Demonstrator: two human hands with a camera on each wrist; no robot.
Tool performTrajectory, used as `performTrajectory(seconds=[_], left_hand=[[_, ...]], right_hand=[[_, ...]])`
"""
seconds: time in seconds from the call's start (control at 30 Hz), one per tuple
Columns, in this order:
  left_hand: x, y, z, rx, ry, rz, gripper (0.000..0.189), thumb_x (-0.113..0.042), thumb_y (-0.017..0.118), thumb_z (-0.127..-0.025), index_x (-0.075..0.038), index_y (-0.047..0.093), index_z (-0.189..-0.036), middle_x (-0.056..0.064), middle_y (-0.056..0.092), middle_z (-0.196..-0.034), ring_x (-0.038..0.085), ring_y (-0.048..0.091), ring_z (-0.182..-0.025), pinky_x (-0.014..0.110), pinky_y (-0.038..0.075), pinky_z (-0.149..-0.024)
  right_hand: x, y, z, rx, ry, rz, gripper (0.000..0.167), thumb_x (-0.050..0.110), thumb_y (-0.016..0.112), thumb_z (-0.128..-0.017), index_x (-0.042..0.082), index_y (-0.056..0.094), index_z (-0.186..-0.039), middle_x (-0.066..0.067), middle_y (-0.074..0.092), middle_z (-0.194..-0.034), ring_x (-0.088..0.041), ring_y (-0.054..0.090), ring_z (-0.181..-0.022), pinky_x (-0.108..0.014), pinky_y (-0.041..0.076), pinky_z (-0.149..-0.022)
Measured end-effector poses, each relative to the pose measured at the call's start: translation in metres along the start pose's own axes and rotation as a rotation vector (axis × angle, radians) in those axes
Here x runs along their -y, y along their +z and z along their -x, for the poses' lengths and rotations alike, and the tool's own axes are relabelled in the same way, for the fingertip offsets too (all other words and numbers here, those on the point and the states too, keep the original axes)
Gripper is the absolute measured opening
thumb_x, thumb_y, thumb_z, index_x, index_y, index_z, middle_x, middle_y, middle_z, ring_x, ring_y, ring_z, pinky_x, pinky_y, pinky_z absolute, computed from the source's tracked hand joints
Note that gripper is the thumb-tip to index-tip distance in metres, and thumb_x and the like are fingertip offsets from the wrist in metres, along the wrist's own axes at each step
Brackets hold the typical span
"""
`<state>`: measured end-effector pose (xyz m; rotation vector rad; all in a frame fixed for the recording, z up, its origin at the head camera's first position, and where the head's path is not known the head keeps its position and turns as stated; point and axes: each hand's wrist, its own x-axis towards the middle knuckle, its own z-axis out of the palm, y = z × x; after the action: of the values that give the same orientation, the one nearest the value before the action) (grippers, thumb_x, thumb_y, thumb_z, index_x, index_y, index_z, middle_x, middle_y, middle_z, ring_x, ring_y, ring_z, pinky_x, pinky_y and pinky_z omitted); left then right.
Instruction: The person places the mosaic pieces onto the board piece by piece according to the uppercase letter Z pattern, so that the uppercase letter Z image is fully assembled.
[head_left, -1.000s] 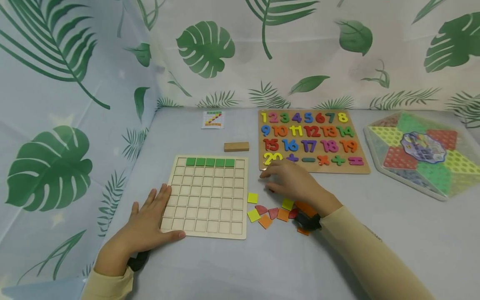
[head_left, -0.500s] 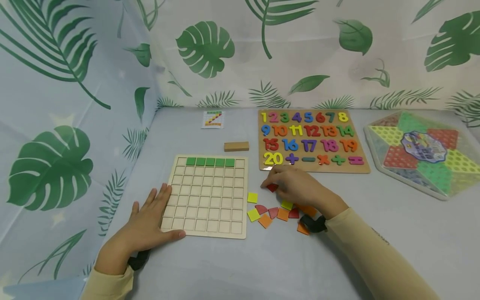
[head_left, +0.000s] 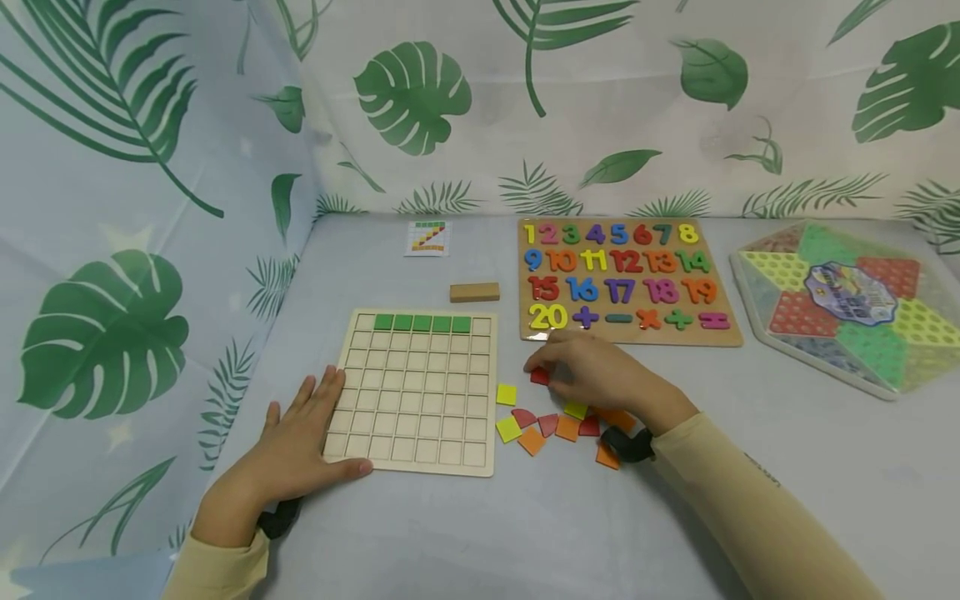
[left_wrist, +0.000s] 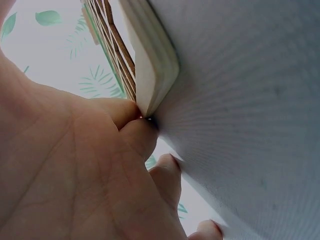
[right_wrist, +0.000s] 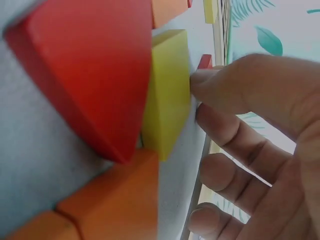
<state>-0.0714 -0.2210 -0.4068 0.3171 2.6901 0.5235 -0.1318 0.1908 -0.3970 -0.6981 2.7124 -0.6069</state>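
Observation:
My left hand (head_left: 288,450) lies spread at the near-left corner of the pale wooden grid board (head_left: 483,454), its thumb along the front edge and fingers at the left edge. In the left wrist view, fingers meet the board's rim (left_wrist: 157,70). Green square tiles (head_left: 422,323) fill part of the top row. Right of the board, my right hand (head_left: 600,372) pinches a small red tile (head_left: 539,377) between thumb and fingers, low over the table. Below that hand are loose yellow (head_left: 508,429), orange (head_left: 532,442) and red quarter-round tiles (head_left: 523,418). The right wrist view shows a yellow tile (right_wrist: 167,95) close by the thumb.
Behind the board lie a wooden block (head_left: 474,292) and a small pattern card (head_left: 428,238). A number puzzle board (head_left: 720,333) sits just beyond my right hand. At far right is a hexagonal game box (head_left: 795,323). Leaf-print cloth stands at back and left.
My right hand's fingers have closed in around the red tile, which now shows between them; the forearm shifted slightly right. The left hand stays on the board's corner.

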Motion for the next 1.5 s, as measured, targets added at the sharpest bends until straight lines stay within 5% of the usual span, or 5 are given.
performTrajectory(seconds=[0.23, 0.63, 0.93, 1.5], left_hand=[[0.0, -0.001, 0.0, 0.002, -0.004, -0.004, 0.135, -0.078, 0.074, -0.076, -0.01, 0.004, -0.168, 0.015, 0.005, -0.177, 0.049, 0.006, -0.161, 0.085, 0.005, -0.115], [-0.001, -0.001, -0.002, -0.005, 0.001, 0.002, 0.134, -0.076, 0.075, -0.076, -0.009, 0.005, -0.168, 0.016, 0.007, -0.176, 0.049, 0.007, -0.161, 0.085, 0.006, -0.115], [0.0, -0.002, -0.001, -0.01, 0.002, -0.008, 0.135, -0.078, 0.074, -0.076, -0.008, 0.005, -0.168, 0.015, 0.006, -0.177, 0.049, 0.007, -0.161, 0.085, 0.006, -0.115], [0.002, 0.0, 0.0, -0.007, 0.003, 0.006, 0.134, -0.077, 0.074, -0.076, -0.009, 0.005, -0.168, 0.015, 0.006, -0.177, 0.049, 0.006, -0.161, 0.084, 0.004, -0.115]], right_hand=[[0.002, 0.0, -0.002, -0.034, -0.057, 0.05, 0.019, 0.02, 0.083, -0.089, 0.024, 0.08, -0.107, 0.003, 0.069, -0.12, -0.024, 0.06, -0.12, -0.045, 0.058, -0.099], [0.009, 0.001, -0.012, -0.104, -0.139, 0.166, 0.017, 0.029, 0.087, -0.081, 0.021, 0.08, -0.094, 0.007, 0.074, -0.098, -0.015, 0.069, -0.096, -0.039, 0.059, -0.089], [0.015, -0.004, -0.019, -0.114, -0.109, 0.158, 0.018, 0.031, 0.087, -0.081, 0.02, 0.08, -0.093, 0.007, 0.074, -0.094, -0.013, 0.065, -0.09, -0.034, 0.059, -0.082], [0.046, 0.002, -0.071, -0.15, -0.154, 0.173, 0.02, 0.034, 0.083, -0.085, 0.02, 0.081, -0.098, 0.006, 0.074, -0.095, -0.016, 0.063, -0.093, -0.035, 0.056, -0.082]])
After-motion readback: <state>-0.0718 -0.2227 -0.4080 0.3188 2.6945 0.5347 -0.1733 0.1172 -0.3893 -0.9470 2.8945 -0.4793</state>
